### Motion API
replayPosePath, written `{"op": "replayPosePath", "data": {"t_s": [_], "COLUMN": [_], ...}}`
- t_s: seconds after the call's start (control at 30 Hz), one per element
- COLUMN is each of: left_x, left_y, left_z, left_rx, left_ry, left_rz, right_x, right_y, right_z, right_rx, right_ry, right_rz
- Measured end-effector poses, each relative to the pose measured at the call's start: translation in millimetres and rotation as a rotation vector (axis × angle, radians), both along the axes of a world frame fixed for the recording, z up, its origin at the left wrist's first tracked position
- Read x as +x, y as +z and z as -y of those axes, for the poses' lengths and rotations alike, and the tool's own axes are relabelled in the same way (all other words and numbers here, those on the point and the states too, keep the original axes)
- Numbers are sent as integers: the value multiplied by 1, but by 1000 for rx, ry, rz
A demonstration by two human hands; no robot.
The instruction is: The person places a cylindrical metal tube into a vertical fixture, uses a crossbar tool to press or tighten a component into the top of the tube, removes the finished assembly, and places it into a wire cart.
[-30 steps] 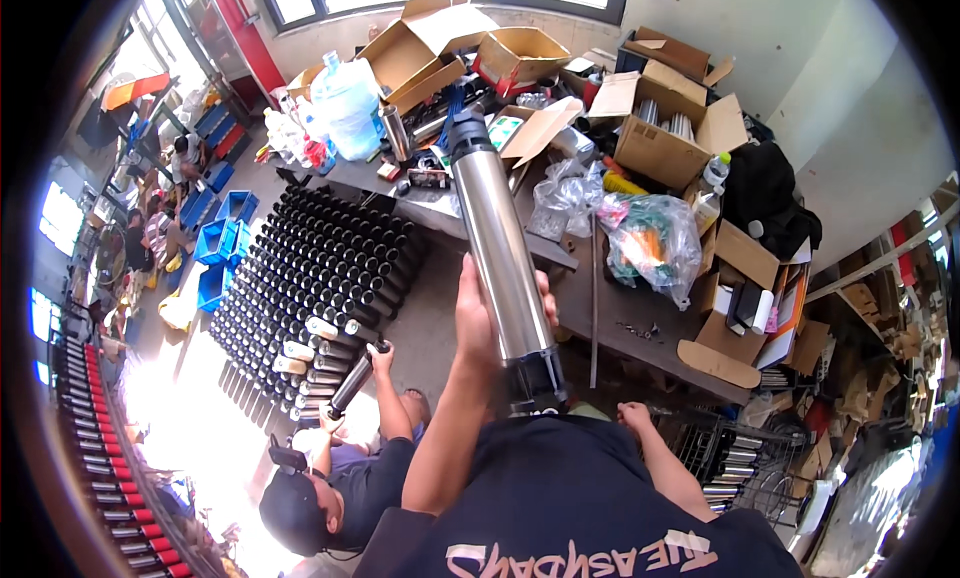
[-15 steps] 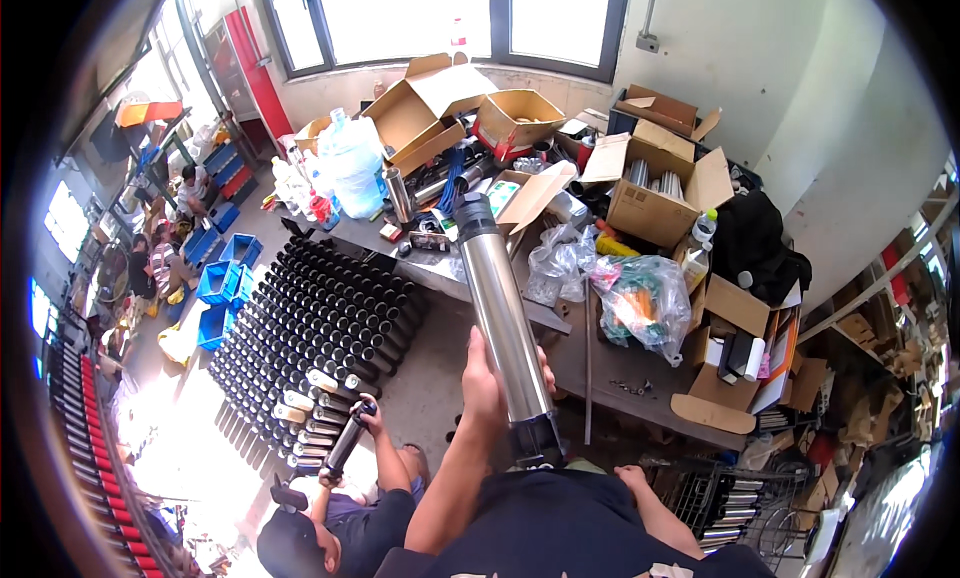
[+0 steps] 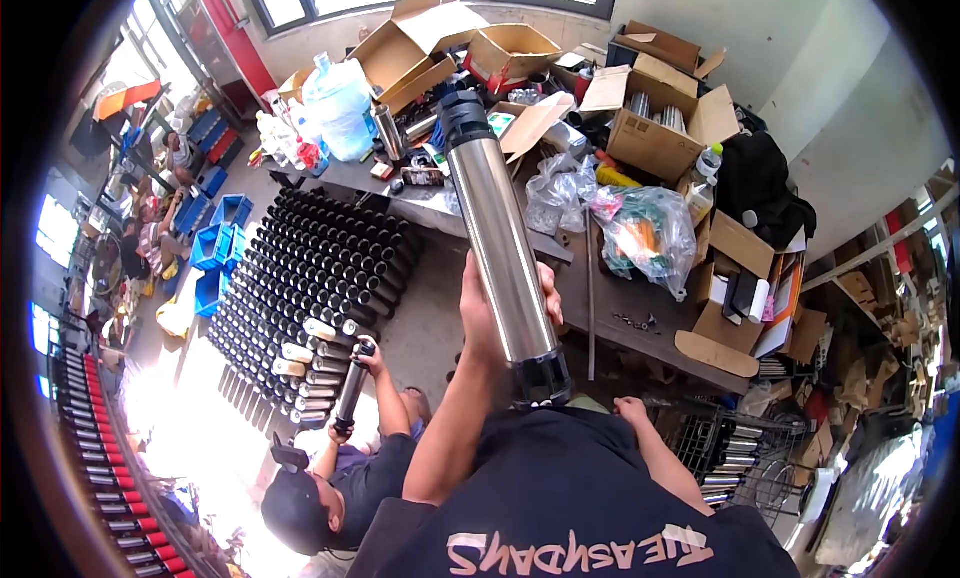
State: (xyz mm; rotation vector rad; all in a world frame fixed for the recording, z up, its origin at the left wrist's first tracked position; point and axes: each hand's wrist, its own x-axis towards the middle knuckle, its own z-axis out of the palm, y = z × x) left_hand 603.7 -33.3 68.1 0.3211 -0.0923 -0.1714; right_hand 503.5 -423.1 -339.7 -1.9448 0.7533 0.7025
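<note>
My left hand (image 3: 484,313) is wrapped round a long, shiny steel cylinder (image 3: 497,238) with black fittings at both ends. The fingers come round its far side and show at its right edge. The cylinder is held up before my chest, tilted, its top leaning left and its lower black end close to my dark shirt. Down by my right hip rests my right hand (image 3: 630,408), away from the cylinder. Its fingers are small and mostly hidden, so its grip does not show.
Ahead, a workbench (image 3: 640,348) carries cardboard boxes (image 3: 655,133), plastic bags (image 3: 645,238) and a large water bottle (image 3: 340,108). Rows of black tubes (image 3: 310,268) stand at left. Below them a co-worker (image 3: 345,498) holds a dark cylinder (image 3: 352,388). A wire basket (image 3: 750,448) stands at lower right.
The view has tipped downward, so the bench and boxes sit higher in the picture. The cylinder is still in my left hand and appears higher. My right hand stays by the hip.
</note>
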Motion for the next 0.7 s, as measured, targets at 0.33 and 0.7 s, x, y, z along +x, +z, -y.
{"op": "replayPosePath", "data": {"t_s": [0.33, 0.7], "left_x": [-18, -146], "left_y": [-23, -68], "left_z": [1, 239], "left_rx": [583, 1166], "left_ry": [-52, -662], "left_rz": [-58, 574], "right_x": [-39, -181], "right_y": [95, 319], "right_z": [-49, -58], "right_rx": [81, 593], "right_ry": [-237, -558], "right_rz": [333, 909]}}
